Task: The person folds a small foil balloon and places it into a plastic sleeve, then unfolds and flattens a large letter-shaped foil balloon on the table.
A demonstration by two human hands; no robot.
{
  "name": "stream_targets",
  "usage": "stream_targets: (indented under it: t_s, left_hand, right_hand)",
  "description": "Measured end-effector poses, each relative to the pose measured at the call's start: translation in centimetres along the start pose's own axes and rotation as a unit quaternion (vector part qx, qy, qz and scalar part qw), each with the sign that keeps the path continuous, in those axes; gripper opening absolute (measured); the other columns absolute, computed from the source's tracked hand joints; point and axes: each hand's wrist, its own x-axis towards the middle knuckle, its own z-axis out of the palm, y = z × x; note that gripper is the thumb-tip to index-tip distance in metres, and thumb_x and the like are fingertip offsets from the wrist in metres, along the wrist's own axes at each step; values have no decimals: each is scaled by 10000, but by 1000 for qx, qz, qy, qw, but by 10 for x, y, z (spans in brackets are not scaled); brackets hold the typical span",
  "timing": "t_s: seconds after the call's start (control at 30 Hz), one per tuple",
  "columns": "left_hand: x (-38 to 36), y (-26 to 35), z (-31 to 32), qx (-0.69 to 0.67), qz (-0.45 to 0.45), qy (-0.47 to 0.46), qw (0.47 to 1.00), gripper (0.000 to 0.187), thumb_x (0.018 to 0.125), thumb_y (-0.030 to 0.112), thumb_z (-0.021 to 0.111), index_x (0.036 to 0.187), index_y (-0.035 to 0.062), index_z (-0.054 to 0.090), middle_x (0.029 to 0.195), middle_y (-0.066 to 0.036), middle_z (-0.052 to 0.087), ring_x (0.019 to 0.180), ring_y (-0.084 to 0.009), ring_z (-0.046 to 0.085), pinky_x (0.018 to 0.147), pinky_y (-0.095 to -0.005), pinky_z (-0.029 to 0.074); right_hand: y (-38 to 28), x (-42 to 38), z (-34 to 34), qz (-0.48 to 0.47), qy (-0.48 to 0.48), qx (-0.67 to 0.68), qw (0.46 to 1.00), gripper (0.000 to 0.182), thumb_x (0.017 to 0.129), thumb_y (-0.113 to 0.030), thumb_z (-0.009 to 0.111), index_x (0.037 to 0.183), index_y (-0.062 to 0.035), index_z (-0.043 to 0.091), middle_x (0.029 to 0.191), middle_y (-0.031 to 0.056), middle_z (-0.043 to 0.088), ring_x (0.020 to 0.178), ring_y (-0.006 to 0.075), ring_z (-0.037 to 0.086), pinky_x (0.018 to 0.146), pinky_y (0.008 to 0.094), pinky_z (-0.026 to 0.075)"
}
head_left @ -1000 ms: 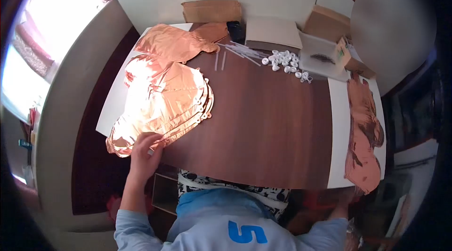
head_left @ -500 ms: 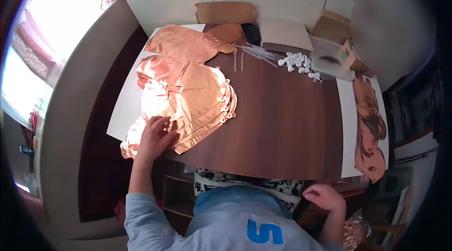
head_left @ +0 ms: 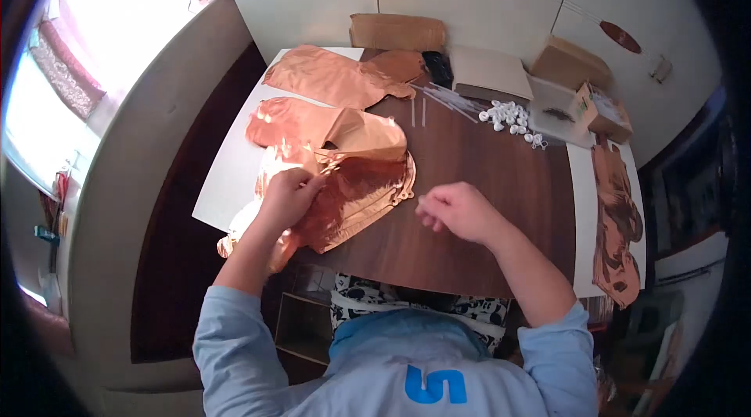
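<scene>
The left hand [head_left: 291,196] rests on a stack of copper foil balloons [head_left: 344,174], its fingers curled and pinching the top sheet, whose upper part is folded back and lifted off the pile. The right hand [head_left: 458,210] hovers over bare wood just to the right of the stack, loosely clenched with fingertips drawn together; whether it holds something small I cannot tell. The stack lies to the left of the right hand and directly under the left, so the left hand is the nearer one; the long axis of the stack runs from the near left corner of the bench [head_left: 485,253] up and away toward the far edge. Beyond it lies a second copper balloon [head_left: 328,77], flat and apart from the stack. Farther right along the back edge are thin clear sticks [head_left: 442,96], a cluster of small white plastic pieces [head_left: 504,114] and cardboard boxes [head_left: 571,65]. Another copper foil piece [head_left: 614,221] lies along the right end.
</scene>
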Motion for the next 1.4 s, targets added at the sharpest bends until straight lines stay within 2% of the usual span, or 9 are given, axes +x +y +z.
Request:
stream_targets:
  t_s: [0.17, 0.3, 0.43, 0.73, 0.97, 1.17, 1.27, 1.33, 1.4]
  left_hand:
    - [-15, 75, 45, -10, 126, -64, 990, 326, 894, 300, 710, 810, -14, 713, 704, -164, 685, 623, -262, 672, 615, -389, 521]
    - [-16, 85, 91, -55, 153, -55, 985, 274, 856, 288, 763, 824, 19, 721, 738, -146, 685, 622, -265, 666, 618, -388, 530]
    - [0, 77, 111, -292, 85, -121, 945, 200, 984, 109, 618, 902, -48, 711, 779, -62, 695, 693, -105, 630, 620, -256, 510]
    - [9, 78, 96, -200, 48, -118, 971, 208, 936, 147, 706, 900, -58, 702, 767, -60, 696, 719, -93, 631, 650, -250, 514]
    - [11, 80, 102, -278, 12, -131, 951, 202, 925, 163, 731, 862, -28, 710, 685, -27, 657, 565, -83, 586, 485, -240, 464]
    - [15, 68, 112, -224, 149, -80, 960, 195, 960, 168, 684, 955, -27, 688, 696, -23, 658, 623, -87, 606, 573, -242, 491]
    - [18, 62, 104, -363, 79, -117, 921, 197, 971, 174, 668, 946, -20, 696, 717, -28, 666, 650, -88, 611, 611, -247, 496]
    - [18, 70, 78, -324, 16, -101, 941, 186, 965, 155, 673, 942, -28, 698, 766, -37, 674, 689, -88, 609, 615, -253, 491]
    - [23, 57, 73, -230, 84, -29, 969, 160, 938, 135, 702, 925, -24, 709, 773, -32, 675, 713, -82, 610, 632, -245, 489]
  right_hand:
    - [9, 41, -4, 179, -58, 390, 901, 531, 876, -507, 709, 1143, -54, 636, 957, 60, 690, 747, 184, 663, 664, 292, 527]
    - [21, 29, -9, 108, 22, 191, 975, 409, 910, -419, 700, 1148, -92, 639, 1040, 70, 692, 830, 157, 680, 697, 312, 549]
    - [37, 18, -14, 112, 42, 304, 945, 342, 923, -387, 699, 1079, -84, 664, 1030, 64, 693, 826, 150, 679, 713, 302, 552]
    - [29, 1, 42, 31, -6, 111, 993, 367, 912, -359, 714, 952, 6, 710, 800, 40, 687, 665, 115, 635, 613, 266, 517]
    - [45, -1, 43, 42, 83, 266, 960, 266, 982, -229, 608, 994, 31, 666, 841, 73, 700, 697, 168, 683, 634, 300, 566]
    - [44, 24, 29, 63, 158, 339, 925, 202, 977, -184, 596, 1024, 12, 613, 858, 129, 679, 710, 216, 695, 606, 325, 579]
    - [47, 30, 35, 65, 126, 289, 947, 175, 967, -176, 587, 1008, -7, 610, 880, 128, 684, 713, 221, 699, 629, 344, 594]
    - [37, 29, 34, 81, 124, 321, 936, 136, 956, -143, 577, 965, -10, 603, 871, 126, 682, 691, 214, 692, 594, 338, 586]
    - [28, 27, 30, 97, 114, 383, 911, 134, 958, -147, 584, 954, -14, 605, 866, 117, 680, 687, 201, 686, 591, 322, 578]
